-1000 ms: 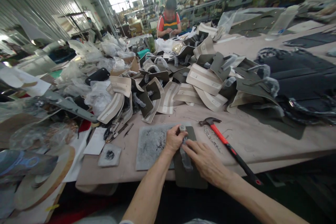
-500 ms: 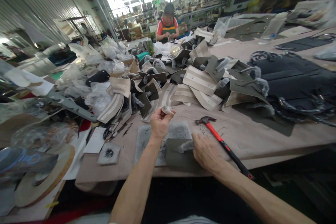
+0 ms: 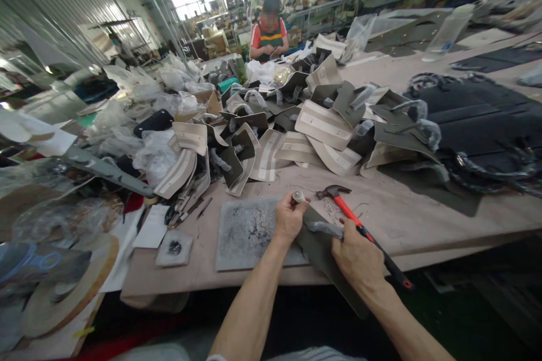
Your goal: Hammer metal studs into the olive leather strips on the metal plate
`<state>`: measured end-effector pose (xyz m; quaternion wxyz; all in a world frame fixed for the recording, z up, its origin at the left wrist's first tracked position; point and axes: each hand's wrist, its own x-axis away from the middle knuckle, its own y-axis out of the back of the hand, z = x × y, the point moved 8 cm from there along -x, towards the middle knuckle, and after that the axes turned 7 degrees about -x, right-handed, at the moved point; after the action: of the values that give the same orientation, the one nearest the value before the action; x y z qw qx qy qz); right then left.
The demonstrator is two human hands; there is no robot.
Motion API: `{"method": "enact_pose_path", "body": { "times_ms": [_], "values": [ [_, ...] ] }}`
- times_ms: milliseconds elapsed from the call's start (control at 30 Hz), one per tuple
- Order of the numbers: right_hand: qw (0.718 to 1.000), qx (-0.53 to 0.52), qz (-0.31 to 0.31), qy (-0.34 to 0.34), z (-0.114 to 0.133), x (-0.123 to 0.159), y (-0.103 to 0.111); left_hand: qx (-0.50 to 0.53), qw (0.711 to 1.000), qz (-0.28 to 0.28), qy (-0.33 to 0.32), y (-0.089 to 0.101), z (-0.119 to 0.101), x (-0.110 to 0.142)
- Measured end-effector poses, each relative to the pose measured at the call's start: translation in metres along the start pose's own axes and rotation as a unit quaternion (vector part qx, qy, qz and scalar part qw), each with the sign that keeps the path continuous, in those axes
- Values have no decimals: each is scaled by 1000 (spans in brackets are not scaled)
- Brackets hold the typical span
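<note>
My left hand (image 3: 290,219) is closed round a small whitish cylindrical thing (image 3: 298,196), whose round end shows above the fingers; its kind is unclear. Against that hand rests the upper end of a dark grey-green panel (image 3: 328,259), tilted over the table's front edge. A plastic-wrapped handle (image 3: 324,229) crosses the panel. My right hand (image 3: 359,254) grips the panel at the handle's right end, its fingers curled. Below and left of my hands lies a grey slab (image 3: 237,237) strewn with dark bits. A claw hammer (image 3: 349,214) with a red and black handle lies just beyond my right hand.
Similar panels (image 3: 326,124) are heaped across the table. Black bags (image 3: 483,118) lie at the right. On the left are pointed tools (image 3: 186,214), a small clear tray (image 3: 174,248) of dark pieces and a metal bar (image 3: 110,169). A co-worker (image 3: 269,34) sits at the far side.
My left hand has moved right and down, with the whitish thing, to the panel's end. My right hand has lifted the panel off the slab and tilted it, moving right.
</note>
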<state>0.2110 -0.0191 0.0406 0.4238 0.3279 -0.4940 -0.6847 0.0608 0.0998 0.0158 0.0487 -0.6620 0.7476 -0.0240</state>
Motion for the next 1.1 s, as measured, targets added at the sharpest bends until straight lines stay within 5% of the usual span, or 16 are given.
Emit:
{"method": "enact_pose_path", "body": {
  "times_ms": [100, 233, 467, 800, 933, 1100],
  "values": [
    [998, -41, -33, -23, -8, -3, 20, 19, 999, -3, -37, 0, -23, -8],
    [991, -112, -43, 59, 21, 14, 20, 50, 998, -36, -28, 28, -32, -11],
    [982, -89, 141, 92, 64, 37, -38, 18, 999, -18, 35, 37, 0, 8],
    [968, -176, 163, 68, 62, 32, -37, -31, 997, 58, 28, 26, 21, 10],
    [966, -218, 96, 99, 35, 26, -25, -21, 997, 66, 42, 29, 21, 12],
    [990, -103, -64, 73, -40, -2, 2, -34, 995, 81, 42, 30, 20, 10]
  ]
}}
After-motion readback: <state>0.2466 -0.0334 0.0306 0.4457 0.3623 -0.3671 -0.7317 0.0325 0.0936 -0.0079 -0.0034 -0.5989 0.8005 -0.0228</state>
